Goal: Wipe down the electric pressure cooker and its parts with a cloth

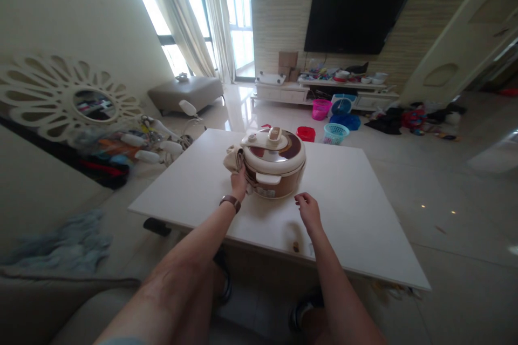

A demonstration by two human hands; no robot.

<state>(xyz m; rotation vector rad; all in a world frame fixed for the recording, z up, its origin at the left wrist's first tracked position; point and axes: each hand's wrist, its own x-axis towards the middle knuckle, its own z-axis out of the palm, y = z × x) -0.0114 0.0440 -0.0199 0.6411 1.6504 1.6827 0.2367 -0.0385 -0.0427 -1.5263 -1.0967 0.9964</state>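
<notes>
A beige and brown lidded cooking pot (279, 180) stands on the white table (343, 204). Its lid (273, 153) is on, with a raised handle on top and a pale side handle (267, 178) facing me. My left hand (239, 183) grips a folded beige cloth (233, 159) and presses it against the pot's left side; part of the cloth is hidden behind my fingers. Just right of the pot's front, my right hand (308, 210) hovers above the tabletop, apart from the pot. Its fingers are loosely bent, and nothing shows between them.
A small brown spot (295, 247) lies near the table's front edge. Beyond the table are a red container (306, 134), a light blue basket (335, 132) and a pink basket (321, 109) on the floor. A floor lamp (162, 145) stands at the left.
</notes>
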